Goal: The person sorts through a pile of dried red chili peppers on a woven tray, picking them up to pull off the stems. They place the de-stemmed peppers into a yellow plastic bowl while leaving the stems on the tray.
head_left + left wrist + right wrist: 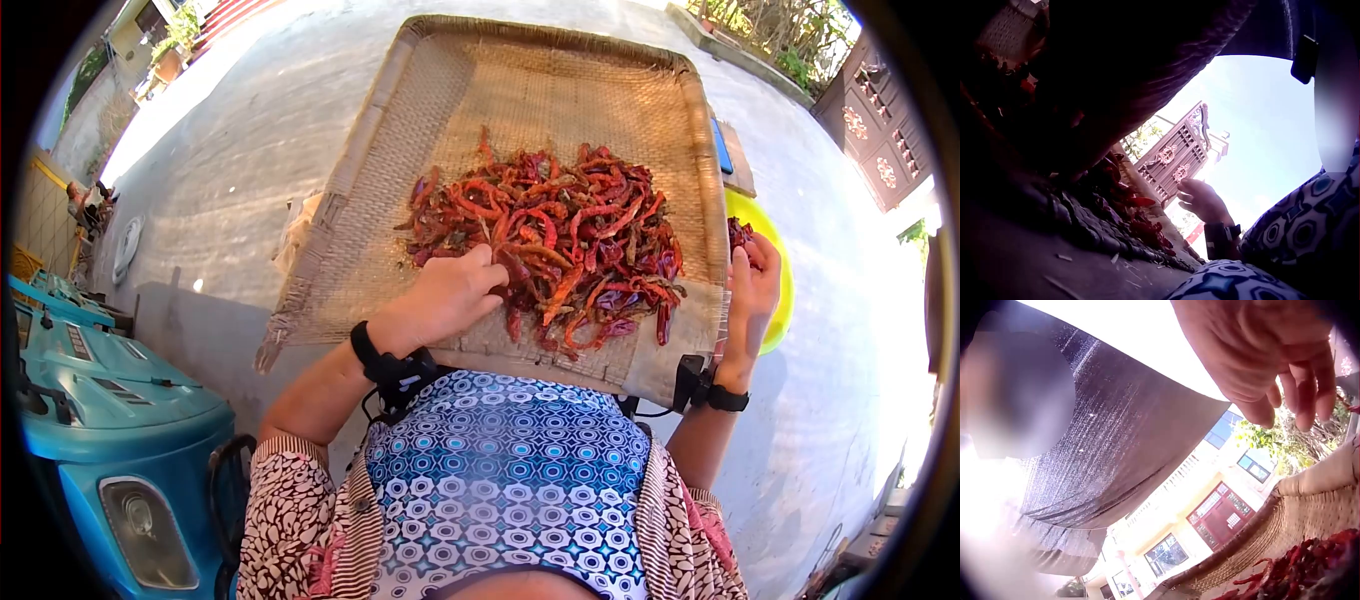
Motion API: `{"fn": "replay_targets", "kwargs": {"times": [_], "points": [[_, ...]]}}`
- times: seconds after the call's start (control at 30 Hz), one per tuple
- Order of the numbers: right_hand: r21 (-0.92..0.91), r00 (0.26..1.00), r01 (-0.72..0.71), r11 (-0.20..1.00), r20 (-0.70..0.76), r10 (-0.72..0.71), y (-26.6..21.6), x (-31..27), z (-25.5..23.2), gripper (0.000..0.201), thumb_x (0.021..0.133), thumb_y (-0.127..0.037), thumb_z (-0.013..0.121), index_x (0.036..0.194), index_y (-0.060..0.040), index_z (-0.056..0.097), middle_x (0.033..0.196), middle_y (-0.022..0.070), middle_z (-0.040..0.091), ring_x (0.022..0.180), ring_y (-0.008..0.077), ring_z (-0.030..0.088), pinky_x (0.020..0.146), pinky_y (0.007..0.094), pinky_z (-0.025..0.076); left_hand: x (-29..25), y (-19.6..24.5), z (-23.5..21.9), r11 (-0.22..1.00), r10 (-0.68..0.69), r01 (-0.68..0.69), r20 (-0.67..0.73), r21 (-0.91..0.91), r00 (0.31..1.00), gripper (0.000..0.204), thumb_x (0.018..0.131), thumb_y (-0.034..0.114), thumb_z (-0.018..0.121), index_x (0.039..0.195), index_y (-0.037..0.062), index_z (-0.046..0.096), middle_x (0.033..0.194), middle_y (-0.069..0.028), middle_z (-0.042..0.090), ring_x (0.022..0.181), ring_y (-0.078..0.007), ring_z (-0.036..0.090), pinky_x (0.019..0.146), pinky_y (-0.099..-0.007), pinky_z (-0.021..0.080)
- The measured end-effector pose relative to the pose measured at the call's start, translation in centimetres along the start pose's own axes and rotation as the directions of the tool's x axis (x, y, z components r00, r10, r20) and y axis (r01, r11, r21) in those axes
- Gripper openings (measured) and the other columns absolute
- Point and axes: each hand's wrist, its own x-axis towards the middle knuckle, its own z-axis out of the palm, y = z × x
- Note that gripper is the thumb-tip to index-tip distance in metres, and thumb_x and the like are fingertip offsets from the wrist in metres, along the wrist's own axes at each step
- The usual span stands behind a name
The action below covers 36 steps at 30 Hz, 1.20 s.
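A pile of dried red chili peppers [560, 235] lies on a woven bamboo tray [400, 150] in front of the person. At the pile's near left edge, the left hand [455, 295] has its fingers bent, with a dark red chili pepper [513, 266] at the fingertips. In the left wrist view that hand is mostly in shadow. Past the tray's right rim, the right hand [755, 290] is over a yellow basin [778, 310], its fingers hanging loosely and nothing seen between them. Some dark red chilies [738, 232] show in the basin beside the fingers.
A blue flat object [721, 147] lies on a board right of the tray. On the left stands a teal vehicle [130, 420] with a headlight. Concrete ground [230, 200] surrounds the tray, and a brown gate [880, 125] stands at the far right.
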Motion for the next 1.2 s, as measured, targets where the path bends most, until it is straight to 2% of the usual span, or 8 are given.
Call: {"fn": "replay_targets", "kwargs": {"times": [0.23,0.43,0.63,0.73,0.83,0.93,1.03,1.2], "points": [[0.256,0.749,-0.210,0.944,0.662,-0.013,-5.7,-4.7,5.4,0.025,0.090,-0.008,0.064,0.115,-0.0015,0.061,0.087,0.0028,0.062,0.075,0.0072,0.058,0.067,0.0233,0.049,1.3,1.6,-3.5,0.913,-0.151,0.064,-0.187,-0.402,0.971,0.017,0.091,0.013,0.063,0.103,0.0022,0.062,0.085,-0.0035,0.060,0.073,-0.0132,0.058,0.067,-0.0282,0.049],[0.278,0.568,-0.023,0.960,0.794,-0.216,-8.2,-7.2,8.7,0.028,0.093,-0.021,0.063,0.112,-0.0009,0.061,0.083,0.0062,0.063,0.067,0.0110,0.061,0.063,0.0271,0.048,1.7,1.5,-3.5,0.430,-0.252,0.213,0.110,-0.877,0.961,0.018,0.098,0.016,0.055,0.110,0.0041,0.060,0.090,0.0007,0.062,0.068,-0.0058,0.054,0.061,-0.0199,0.045],[0.211,0.410,-0.385,0.898,0.911,-0.038,-8.3,-6.8,8.5,0.019,0.096,-0.020,0.059,0.099,-0.0016,0.062,0.077,0.0001,0.062,0.063,0.0056,0.057,0.055,0.0237,0.046,1.9,0.8,-2.9,-0.016,-0.136,0.250,0.250,-0.968,0.959,0.019,0.099,0.015,0.055,0.114,0.0049,0.059,0.093,0.0002,0.063,0.067,-0.0051,0.054,0.060,-0.0185,0.043],[0.325,0.487,-0.403,0.856,0.867,-0.100,-5.9,-5.7,7.8,0.017,0.098,-0.018,0.057,0.100,-0.0017,0.062,0.079,-0.0002,0.062,0.060,0.0042,0.053,0.056,0.0201,0.045,2.3,1.4,-2.7,0.366,-0.286,0.229,0.125,-0.902,0.950,0.022,0.096,0.013,0.058,0.116,0.0049,0.059,0.096,-0.0017,0.060,0.071,-0.0091,0.056,0.061,-0.0222,0.045],[0.454,0.715,-0.521,0.723,0.694,0.079,-4.0,-3.8,5.3,0.018,0.099,-0.020,0.057,0.104,-0.0034,0.063,0.080,0.0007,0.062,0.060,0.0058,0.052,0.058,0.0195,0.044,2.4,-0.2,-0.9,0.935,-0.058,-0.015,-0.194,-0.354,0.979,0.029,0.091,0.010,0.063,0.119,0.0073,0.058,0.099,-0.0061,0.055,0.078,-0.0181,0.061,0.065,-0.0305,0.050],[0.748,0.879,-0.474,0.465,0.438,0.190,-1.4,-1.6,2.4,0.025,0.100,-0.025,0.054,0.112,-0.0035,0.061,0.090,0.0020,0.063,0.066,0.0076,0.051,0.062,0.0219,0.044,2.4,0.1,0.2,0.994,-0.010,-0.008,-0.171,-0.106,0.985,0.034,0.086,0.007,0.065,0.119,0.0100,0.060,0.100,-0.0112,0.049,0.084,-0.0275,0.061,0.070,-0.0386,0.052],[0.891,0.899,-0.383,0.246,0.298,0.321,0.6,-0.2,0.0,0.033,0.101,-0.030,0.050,0.122,-0.0052,0.057,0.099,-0.0003,0.060,0.074,0.0090,0.050,0.069,0.0254,0.044,2.7,0.4,0.2,0.997,-0.017,0.006,-0.148,-0.073,0.989,0.028,0.084,0.007,0.065,0.112,0.0111,0.062,0.102,-0.0120,0.049,0.086,-0.0310,0.061,0.072,-0.0405,0.052],[0.668,0.862,-0.487,0.562,0.472,0.184,-1.3,-2.4,1.4,0.026,0.099,-0.023,0.054,0.119,-0.0053,0.058,0.093,0.0005,0.060,0.071,0.0085,0.052,0.067,0.0232,0.045,2.9,0.6,-0.6,0.997,0.008,-0.022,-0.186,-0.073,0.982,0.018,0.084,0.011,0.067,0.101,0.0082,0.061,0.102,-0.0095,0.053,0.087,-0.0301,0.062,0.072,-0.0402,0.052]]}}
